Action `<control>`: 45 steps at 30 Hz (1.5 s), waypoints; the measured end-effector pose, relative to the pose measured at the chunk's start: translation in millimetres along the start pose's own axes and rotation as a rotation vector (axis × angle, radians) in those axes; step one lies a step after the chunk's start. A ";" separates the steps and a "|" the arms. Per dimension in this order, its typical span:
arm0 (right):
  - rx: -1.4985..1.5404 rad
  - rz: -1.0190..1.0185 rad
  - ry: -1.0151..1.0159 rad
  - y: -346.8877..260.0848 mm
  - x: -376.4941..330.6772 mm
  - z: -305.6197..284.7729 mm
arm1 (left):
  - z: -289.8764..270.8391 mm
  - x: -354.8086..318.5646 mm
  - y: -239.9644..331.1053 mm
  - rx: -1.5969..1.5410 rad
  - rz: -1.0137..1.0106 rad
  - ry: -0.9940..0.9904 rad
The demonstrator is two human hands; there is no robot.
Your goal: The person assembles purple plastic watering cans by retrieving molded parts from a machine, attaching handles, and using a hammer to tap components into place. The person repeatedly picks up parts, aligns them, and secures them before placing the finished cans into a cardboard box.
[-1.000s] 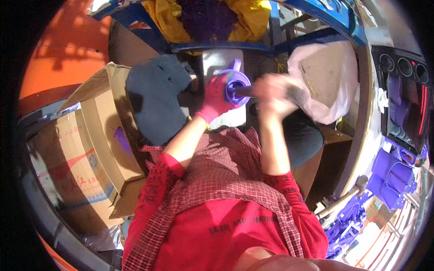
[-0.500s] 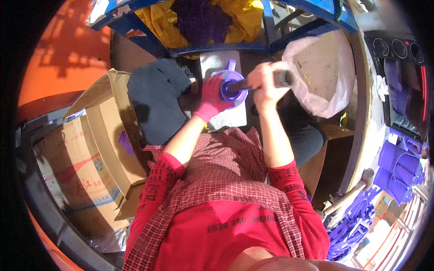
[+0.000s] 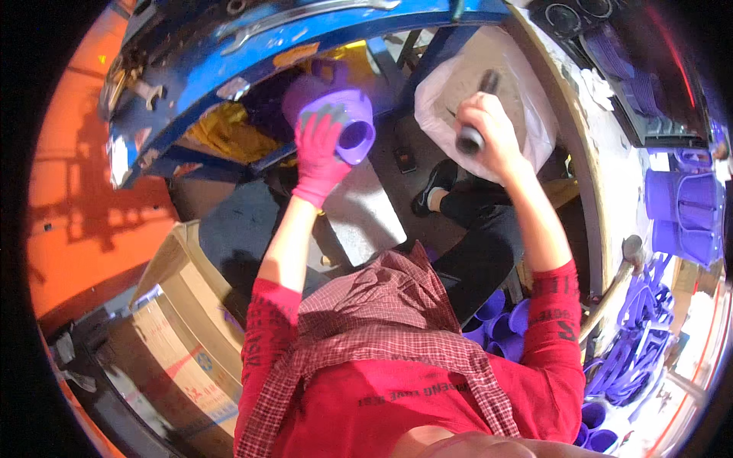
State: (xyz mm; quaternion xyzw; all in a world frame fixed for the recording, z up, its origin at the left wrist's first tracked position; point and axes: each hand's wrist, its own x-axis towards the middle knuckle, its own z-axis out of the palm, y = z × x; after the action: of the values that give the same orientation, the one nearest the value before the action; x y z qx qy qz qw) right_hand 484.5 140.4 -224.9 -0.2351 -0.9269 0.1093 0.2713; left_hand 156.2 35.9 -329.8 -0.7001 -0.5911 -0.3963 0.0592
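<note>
My left hand (image 3: 319, 149), in a pink glove with grey fingertips, grips a purple plastic cup-like part (image 3: 336, 104) by its side. The part is tilted, its round opening facing me, close to the blue frame. My bare right hand (image 3: 492, 126) is wrapped round a dark cylindrical tool (image 3: 469, 140), whose thick end points toward me. It is held over a white plastic bag (image 3: 435, 95), apart from the purple part. Between my legs lies a pale flat slab (image 3: 370, 221).
Wrenches (image 3: 305, 14) lie on the blue metal frame (image 3: 214, 72) ahead. A cardboard box (image 3: 164, 366) stands at left. On the right are a hammer (image 3: 632, 248), purple plastic pieces (image 3: 687, 206) and a dark machine panel (image 3: 649, 76). Purple cups (image 3: 504, 328) sit beside my right leg.
The dark tool has come out of the purple part. My left hand has carried the part forward and left; my right hand has moved right with the tool. The view has turned.
</note>
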 end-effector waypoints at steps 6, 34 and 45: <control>-0.436 0.655 -0.657 113.6 -59.5 -1.9 | -87.9 -2.1 2.3 -1.134 -0.652 -0.031; 0.344 0.804 0.334 -85.0 -74.2 -27.5 | -149.6 -27.3 126.5 -1.589 -0.788 -0.504; 0.455 0.231 0.302 -292.9 -17.0 -115.7 | -207.5 -2.3 166.7 -0.339 0.209 -0.045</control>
State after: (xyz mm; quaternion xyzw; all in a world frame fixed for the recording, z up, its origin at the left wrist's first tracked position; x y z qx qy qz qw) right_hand 450.9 -112.8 -39.9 -0.2859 -0.7947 0.3081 0.4378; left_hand 201.3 -129.4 -126.1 -0.7663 -0.4410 -0.4661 -0.0319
